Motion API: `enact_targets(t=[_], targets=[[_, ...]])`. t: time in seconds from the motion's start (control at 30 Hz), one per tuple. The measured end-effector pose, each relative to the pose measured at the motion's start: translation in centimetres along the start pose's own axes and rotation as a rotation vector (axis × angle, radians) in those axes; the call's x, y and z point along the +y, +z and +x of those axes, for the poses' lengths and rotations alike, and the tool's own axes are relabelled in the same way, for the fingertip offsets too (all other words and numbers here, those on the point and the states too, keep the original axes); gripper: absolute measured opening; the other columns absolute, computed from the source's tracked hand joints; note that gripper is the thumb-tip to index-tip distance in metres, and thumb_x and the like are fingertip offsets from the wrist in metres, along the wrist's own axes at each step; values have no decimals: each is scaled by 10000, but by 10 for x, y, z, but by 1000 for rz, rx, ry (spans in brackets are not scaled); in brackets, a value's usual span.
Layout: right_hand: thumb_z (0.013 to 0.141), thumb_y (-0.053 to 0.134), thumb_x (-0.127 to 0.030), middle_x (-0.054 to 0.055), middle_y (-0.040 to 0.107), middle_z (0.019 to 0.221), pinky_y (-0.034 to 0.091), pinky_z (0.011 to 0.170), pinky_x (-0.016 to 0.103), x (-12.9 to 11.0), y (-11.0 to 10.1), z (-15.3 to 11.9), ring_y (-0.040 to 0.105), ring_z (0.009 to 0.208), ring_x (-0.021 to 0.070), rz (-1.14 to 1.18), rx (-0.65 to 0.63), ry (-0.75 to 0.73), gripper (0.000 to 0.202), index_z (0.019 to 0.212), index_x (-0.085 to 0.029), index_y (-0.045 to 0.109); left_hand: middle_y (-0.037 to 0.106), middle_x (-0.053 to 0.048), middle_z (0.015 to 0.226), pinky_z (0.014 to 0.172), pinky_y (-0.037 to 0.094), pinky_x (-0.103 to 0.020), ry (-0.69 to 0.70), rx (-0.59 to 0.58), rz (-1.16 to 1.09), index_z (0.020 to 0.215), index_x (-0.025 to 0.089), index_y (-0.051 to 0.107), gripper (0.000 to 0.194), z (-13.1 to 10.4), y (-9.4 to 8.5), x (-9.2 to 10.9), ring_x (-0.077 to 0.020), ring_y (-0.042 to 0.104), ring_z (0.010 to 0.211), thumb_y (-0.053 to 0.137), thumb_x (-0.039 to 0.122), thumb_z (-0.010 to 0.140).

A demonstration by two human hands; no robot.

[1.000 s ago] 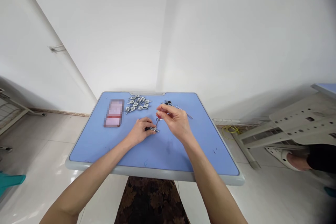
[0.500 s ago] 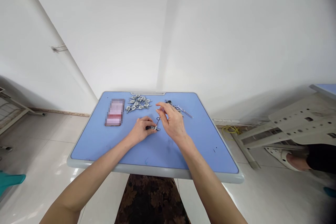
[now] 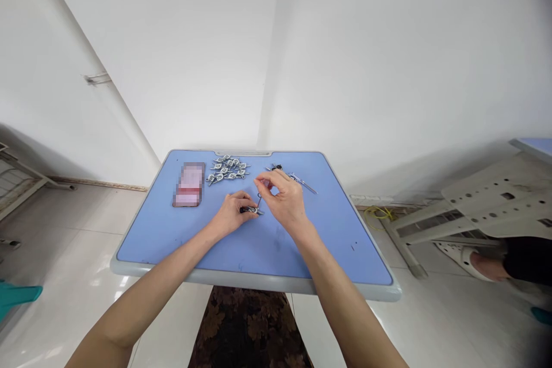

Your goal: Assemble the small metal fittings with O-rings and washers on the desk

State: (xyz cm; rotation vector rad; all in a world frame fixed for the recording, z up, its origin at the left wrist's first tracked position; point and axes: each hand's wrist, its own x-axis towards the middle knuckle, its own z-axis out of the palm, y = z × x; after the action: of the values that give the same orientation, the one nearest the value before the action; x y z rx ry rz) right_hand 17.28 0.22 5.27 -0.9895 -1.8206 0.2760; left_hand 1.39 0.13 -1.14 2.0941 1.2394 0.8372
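low, left hand (image 3: pixel 232 214), fingers round a metal piece (image 3: pixel 249 210); arched above, right hand (image 3: pixel 285 200), fingers narrowed on thin rod (image 3: pixel 259 202)

Perhaps a classroom, given the blue-topped desk (image 3: pixel 263 250), white wall (image 3: pixel 366 57) and tiled floor (image 3: pixel 81 250).

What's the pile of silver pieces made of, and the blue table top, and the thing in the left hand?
The silver pieces look like metal, from their grey shine. The table top seems smooth plastic or laminate: an even blue with no grain showing. The piece in the left hand has a silvery, probably metal end and a dark part, perhaps plastic, too small to tell.
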Motion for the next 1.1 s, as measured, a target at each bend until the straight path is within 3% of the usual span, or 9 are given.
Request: enact_targets(t=[0.27,0.47,0.57,0.7,0.9,1.1], targets=[[963,375,-269,46,640,890,509,729,312,11,-9,1,604,751,157,133,-140,-14,312,1203,-237,571,660,-57,990,844,462,-337,-35,-17,-25,899,207,755,159,1,0,-1,-189,617,848,725,273,757],[876,561,-299,23,621,770,509,672,299,13,4,-2,572,640,147,79,12,11,145,965,-219,643,658,-53,971,843,456,-347,-20,-12,-5,892,203,755,143,0,-1,1,-190,614,830,717,252,764],[904,514,-298,44,633,819,514,705,313,16,6,-4,588,696,161,34,7,-3,176,1020,-214,616,658,-54,980,857,455,-351,-23,-19,-7,896,212,756,145,0,-1,1,-193,613,843,711,265,768],[933,448,-280,47,653,918,530,727,303,17,3,-4,632,766,155,158,-65,12,267,1164,-231,571,654,-60,1009,876,455,-353,-16,-35,-6,910,214,754,154,0,-2,0,-203,615,884,702,267,775],[896,525,-324,23,663,783,514,699,294,15,8,0,627,676,156,125,-12,87,174,964,-229,654,646,-63,1032,903,441,-362,7,-58,10,918,201,737,148,1,-4,0,-206,613,910,694,240,782],[886,541,-315,24,652,786,514,706,292,17,11,-1,614,698,154,135,40,64,219,1048,-216,649,637,-48,928,816,461,-318,16,-65,-26,903,160,686,135,0,-9,4,-181,592,830,676,216,781]])
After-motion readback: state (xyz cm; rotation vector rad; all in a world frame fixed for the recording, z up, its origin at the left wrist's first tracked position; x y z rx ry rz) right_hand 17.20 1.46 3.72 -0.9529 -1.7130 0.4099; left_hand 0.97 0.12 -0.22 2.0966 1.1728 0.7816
